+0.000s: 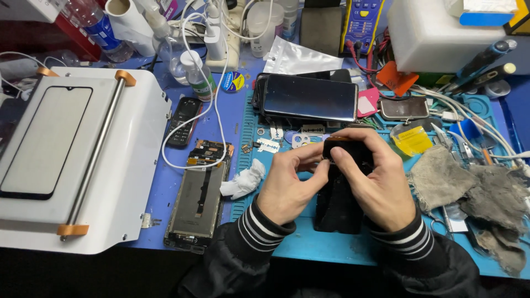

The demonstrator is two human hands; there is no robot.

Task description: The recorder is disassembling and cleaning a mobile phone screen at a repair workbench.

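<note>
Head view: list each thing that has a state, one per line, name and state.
left hand: gripping the black phone
right hand: gripping the black phone
black phone: held, lower end on the mat
dismantled phone: opened, insides exposed
dark-screened phone: lying flat
crumpled tissue: wadded up
grey rags: crumpled

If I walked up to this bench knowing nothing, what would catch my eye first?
Probably the two hands at the centre: the left hand and right hand together grip a black phone body over the blue work mat. Next, the big white machine at far left, with a glass phone panel lying on top. Just beyond the hands rests a stack of dark phones.
</note>
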